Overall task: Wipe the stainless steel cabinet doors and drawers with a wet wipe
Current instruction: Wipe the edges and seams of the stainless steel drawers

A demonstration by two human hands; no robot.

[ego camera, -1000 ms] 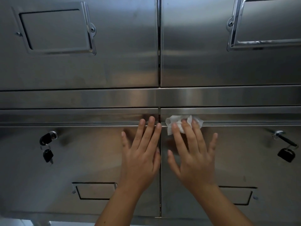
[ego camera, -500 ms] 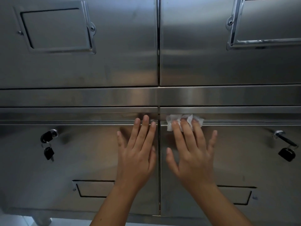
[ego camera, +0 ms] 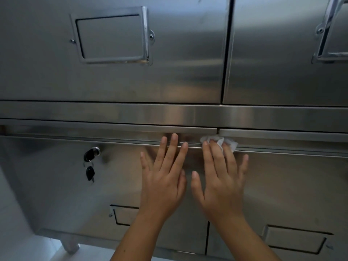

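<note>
The brushed stainless steel cabinet [ego camera: 188, 113] fills the view, its two lower doors meeting at a vertical seam, with bare steel running along their top lip to either side. The left hand [ego camera: 163, 183] lies flat on the left lower door [ego camera: 75, 194], fingers straight, spread, holding nothing. The right hand [ego camera: 220, 185] presses a crumpled white wet wipe [ego camera: 228, 143] with straight fingers against the lip at the seam's top.

Brushed glossy steel cabinet [ego camera: 188, 72]
</note>
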